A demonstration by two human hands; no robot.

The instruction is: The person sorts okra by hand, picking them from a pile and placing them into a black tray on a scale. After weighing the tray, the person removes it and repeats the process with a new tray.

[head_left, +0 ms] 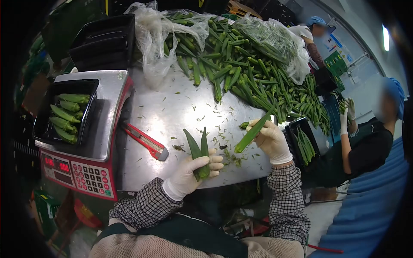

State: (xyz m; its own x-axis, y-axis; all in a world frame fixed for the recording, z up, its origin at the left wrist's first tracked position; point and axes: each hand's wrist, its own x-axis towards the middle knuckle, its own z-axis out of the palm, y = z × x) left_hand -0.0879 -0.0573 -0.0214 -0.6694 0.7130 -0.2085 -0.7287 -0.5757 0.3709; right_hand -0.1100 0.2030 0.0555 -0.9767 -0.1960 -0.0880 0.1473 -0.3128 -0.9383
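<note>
My left hand [189, 172], in a white glove, is closed around okra pods [198, 150] whose tips point up and away from me. In my right hand [273, 139], also gloved, a long okra pod [254, 134] is pinched and held slantwise above the metal table [172, 103]. A red box cutter [145, 142] lies on the table to the left of my hands. Green trimmings [232, 160] are scattered on the steel between and beyond the hands. A large heap of okra [254, 73] spreads over the far side.
At left, a black tray of okra [66, 112] rests on a red scale [79, 178]. Stacked black trays [103, 41] stand behind it. Clear plastic bags [157, 51] lie by the heap. Another okra tray [303, 139] sits at right, near a co-worker [365, 142]; another person [312, 41] stands farther back.
</note>
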